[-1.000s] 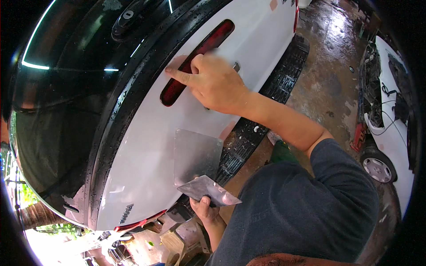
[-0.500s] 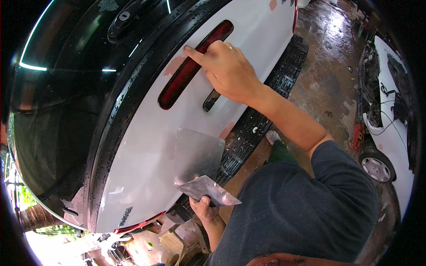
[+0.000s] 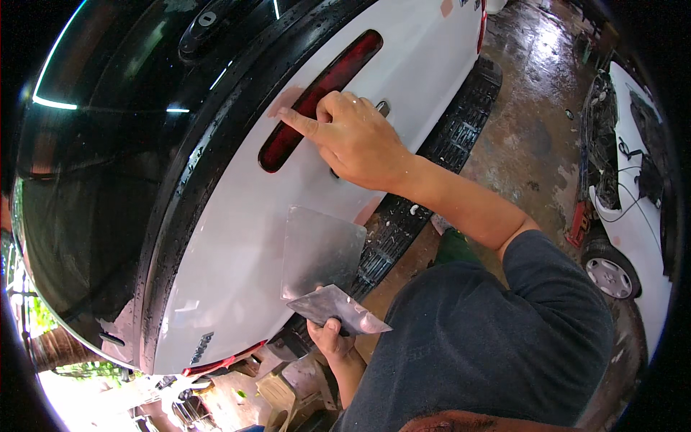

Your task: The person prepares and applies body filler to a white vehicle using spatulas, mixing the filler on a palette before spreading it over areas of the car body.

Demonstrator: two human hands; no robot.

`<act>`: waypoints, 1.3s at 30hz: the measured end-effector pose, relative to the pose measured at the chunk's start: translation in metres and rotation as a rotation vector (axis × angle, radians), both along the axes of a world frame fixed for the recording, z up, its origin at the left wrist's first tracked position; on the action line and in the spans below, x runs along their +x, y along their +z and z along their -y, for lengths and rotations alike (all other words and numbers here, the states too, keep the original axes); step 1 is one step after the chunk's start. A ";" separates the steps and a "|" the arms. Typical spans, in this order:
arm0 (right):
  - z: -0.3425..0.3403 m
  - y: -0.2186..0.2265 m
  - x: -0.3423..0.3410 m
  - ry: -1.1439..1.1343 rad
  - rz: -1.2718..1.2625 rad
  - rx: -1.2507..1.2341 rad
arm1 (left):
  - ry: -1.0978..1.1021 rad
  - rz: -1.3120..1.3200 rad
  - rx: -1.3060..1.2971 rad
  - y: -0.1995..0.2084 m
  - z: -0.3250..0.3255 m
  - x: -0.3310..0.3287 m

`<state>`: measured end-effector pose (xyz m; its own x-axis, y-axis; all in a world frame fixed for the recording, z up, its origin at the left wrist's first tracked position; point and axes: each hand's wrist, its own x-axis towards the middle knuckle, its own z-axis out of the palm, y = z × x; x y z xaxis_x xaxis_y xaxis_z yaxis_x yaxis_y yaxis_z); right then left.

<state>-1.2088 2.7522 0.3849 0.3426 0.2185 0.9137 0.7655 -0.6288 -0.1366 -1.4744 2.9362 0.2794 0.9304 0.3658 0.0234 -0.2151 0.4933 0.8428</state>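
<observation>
My right hand (image 3: 361, 142) is over the white tailgate (image 3: 237, 245), holding nothing. Its index finger stretches across the long dark-red brake light (image 3: 277, 147), the tip by a pinkish filler patch (image 3: 286, 101); the other fingers are curled in. Lower down, my left hand (image 3: 333, 338) is closed round a metal putty spreader (image 3: 338, 308) with pinkish smears along one edge. A larger square metal plate (image 3: 322, 248) stands out behind the spreader, over the tailgate. Whether my left fingers also grip that plate is hidden.
The dark rear window (image 3: 93, 194) with a black trim strip borders the tailgate on the left. A black ribbed bumper (image 3: 461, 108) runs along its right side above a wet floor (image 3: 529, 144). Another white car (image 3: 640, 201), its front parts exposed, stands at the far right.
My right hand has moved down and left along the brake light, its fingertip sliding past the filler patch's edge. My left hand and the metal pieces stay in place.
</observation>
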 end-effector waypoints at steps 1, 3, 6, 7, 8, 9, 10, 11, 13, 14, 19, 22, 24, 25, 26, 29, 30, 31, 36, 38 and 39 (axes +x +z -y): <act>0.000 0.000 0.000 0.002 0.000 0.000 | -0.006 0.001 -0.004 0.000 0.000 -0.001; -0.001 -0.001 0.001 0.000 -0.032 -0.012 | 0.041 0.004 0.000 0.003 0.006 0.002; -0.006 -0.001 0.000 0.037 -0.046 -0.024 | 0.077 0.009 -0.001 0.007 0.010 0.004; -0.007 0.000 -0.001 0.034 -0.046 -0.025 | 0.069 0.011 -0.005 0.007 0.011 0.004; -0.010 0.000 -0.003 0.072 -0.059 -0.003 | 0.069 0.010 -0.005 0.007 0.010 0.004; -0.011 0.000 -0.005 0.110 -0.071 0.019 | 0.066 0.014 -0.005 0.007 0.010 0.004; -0.011 0.000 -0.007 0.109 -0.072 0.020 | 0.063 0.017 -0.006 0.007 0.010 0.004; -0.011 0.001 -0.009 0.110 -0.081 0.042 | 0.065 0.017 -0.005 0.006 0.009 0.003; -0.009 0.001 -0.009 0.113 -0.089 0.065 | 0.078 0.017 0.000 0.003 0.007 0.001; -0.008 -0.001 -0.008 0.094 -0.084 0.077 | 0.078 0.017 -0.001 0.002 0.007 0.001; -0.011 -0.001 -0.007 0.105 -0.100 0.085 | 0.101 -0.020 0.021 0.003 0.008 0.002; -0.013 0.001 -0.011 0.173 -0.105 0.112 | 0.095 -0.017 0.015 0.001 0.006 0.001; -0.011 0.001 -0.012 0.168 -0.129 0.144 | 0.085 -0.002 0.004 0.004 0.009 0.002; -0.011 0.001 -0.011 0.168 -0.129 0.144 | 0.075 0.014 -0.007 0.005 0.010 0.003; -0.010 0.001 -0.010 0.177 -0.144 0.157 | 0.074 0.014 -0.007 0.005 0.010 0.003; -0.012 0.003 -0.010 0.231 -0.166 0.161 | 0.068 0.017 -0.002 0.004 0.011 0.004; -0.013 0.004 -0.011 0.279 -0.174 0.153 | 0.073 0.019 0.002 0.004 0.011 0.004; -0.012 0.004 -0.013 0.278 -0.175 0.153 | 0.078 0.022 0.005 0.004 0.011 0.004; 0.005 0.003 -0.003 0.250 -0.173 0.279 | 0.079 0.016 0.014 0.002 0.010 0.003; 0.014 0.001 0.008 0.215 -0.183 0.282 | 0.085 0.019 0.019 0.001 0.009 0.003; 0.016 0.000 0.011 0.179 -0.194 0.286 | 0.082 0.009 0.019 0.000 0.009 0.003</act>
<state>-1.1981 2.7357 0.3849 0.4944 0.0365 0.8685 0.8024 -0.4035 -0.4398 -1.4710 2.9274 0.2796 0.8973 0.4398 0.0392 -0.2614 0.4576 0.8499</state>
